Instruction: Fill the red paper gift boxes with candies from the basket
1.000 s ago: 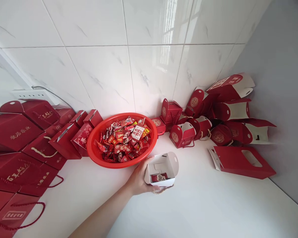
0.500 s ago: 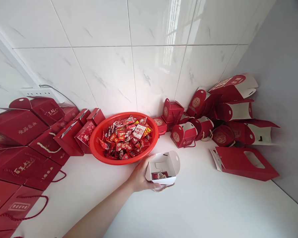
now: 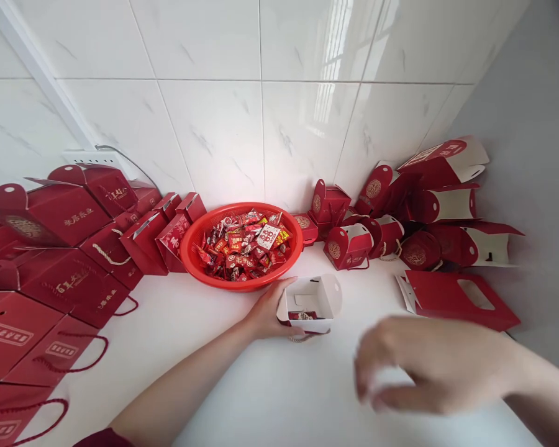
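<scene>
My left hand (image 3: pixel 266 315) grips the left side of a small candy box (image 3: pixel 328 304), white inside, with its top flaps open. A red-wrapped candy (image 3: pixel 302 316) lies in the bottom of it, and a twisted cord handle hangs at the near side. To the right, over the white table, is my right hand (image 3: pixel 428 366), blurred by motion. Its fingers curve down, with a gap between them and the thumb, and no object shows in it. Behind the box stands a red plastic basket (image 3: pixel 242 287) heaped with wrapped candies (image 3: pixel 245 245).
Red gift boxes (image 3: pixel 69 214) with cord handles are stacked along the left. More small red boxes (image 3: pixel 349 245), several open, crowd the back right corner. A red box with a cut-out window (image 3: pixel 442 295) lies on its side at right. White tiles (image 3: pixel 214 130) rise behind.
My right hand has come into view from the right. My left hand still holds the box in about the same place. The view has shifted slightly to the left.
</scene>
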Demonstrator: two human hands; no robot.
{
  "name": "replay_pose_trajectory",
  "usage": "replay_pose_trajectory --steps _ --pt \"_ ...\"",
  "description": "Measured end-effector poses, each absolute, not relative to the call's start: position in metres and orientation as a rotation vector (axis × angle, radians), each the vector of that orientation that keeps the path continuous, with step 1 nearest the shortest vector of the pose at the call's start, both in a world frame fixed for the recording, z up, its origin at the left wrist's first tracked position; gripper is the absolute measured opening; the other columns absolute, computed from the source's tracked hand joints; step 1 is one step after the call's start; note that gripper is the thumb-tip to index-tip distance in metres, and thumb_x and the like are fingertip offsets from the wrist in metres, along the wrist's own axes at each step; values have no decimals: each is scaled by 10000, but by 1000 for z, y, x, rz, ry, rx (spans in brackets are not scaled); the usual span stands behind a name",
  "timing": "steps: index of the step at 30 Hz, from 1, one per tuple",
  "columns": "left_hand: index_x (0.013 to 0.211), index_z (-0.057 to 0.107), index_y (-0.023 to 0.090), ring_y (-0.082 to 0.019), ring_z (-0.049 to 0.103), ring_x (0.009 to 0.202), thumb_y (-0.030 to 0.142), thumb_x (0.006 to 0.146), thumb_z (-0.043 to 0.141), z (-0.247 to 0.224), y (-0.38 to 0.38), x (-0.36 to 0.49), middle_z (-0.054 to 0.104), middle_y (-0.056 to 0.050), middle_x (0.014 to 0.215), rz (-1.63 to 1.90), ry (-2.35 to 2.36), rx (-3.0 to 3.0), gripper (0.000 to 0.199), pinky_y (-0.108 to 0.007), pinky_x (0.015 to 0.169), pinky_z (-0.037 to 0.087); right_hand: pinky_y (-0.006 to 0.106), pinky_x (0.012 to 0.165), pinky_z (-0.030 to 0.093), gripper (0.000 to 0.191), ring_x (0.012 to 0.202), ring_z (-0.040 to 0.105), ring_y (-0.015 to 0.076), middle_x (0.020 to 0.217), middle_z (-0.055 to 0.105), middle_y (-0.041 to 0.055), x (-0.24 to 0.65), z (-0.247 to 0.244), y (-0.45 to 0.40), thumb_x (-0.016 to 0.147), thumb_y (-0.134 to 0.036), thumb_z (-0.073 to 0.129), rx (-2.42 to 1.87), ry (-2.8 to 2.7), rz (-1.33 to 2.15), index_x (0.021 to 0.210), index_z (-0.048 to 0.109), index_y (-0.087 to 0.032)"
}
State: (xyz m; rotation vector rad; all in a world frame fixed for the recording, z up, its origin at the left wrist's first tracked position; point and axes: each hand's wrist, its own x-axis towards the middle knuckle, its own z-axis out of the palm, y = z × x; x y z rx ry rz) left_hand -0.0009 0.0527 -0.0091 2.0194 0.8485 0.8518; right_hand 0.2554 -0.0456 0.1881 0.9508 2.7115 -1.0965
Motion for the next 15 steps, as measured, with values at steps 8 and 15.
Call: replay_pose_trajectory --steps 8,15 --pt "1468 304 256 -347 485 1277 534 486 899 -4 48 -6 473 -134 1407 759 832 2122 1182 -474 1061 407 287 705 442 240 824 644 205 927 727 81 113 211 119 858 -73 506 849 2888 -302 934 719 -155" --pt "1455 318 273 -341 492 1263 542 497 893 0 49 -7 490 -122 1379 742 827 2112 1150 -461 1033 436 296 715 471 182 843 646 215 989 717 114 46 156 191 863 -81 534 918 2874 -340 947 693 -110"
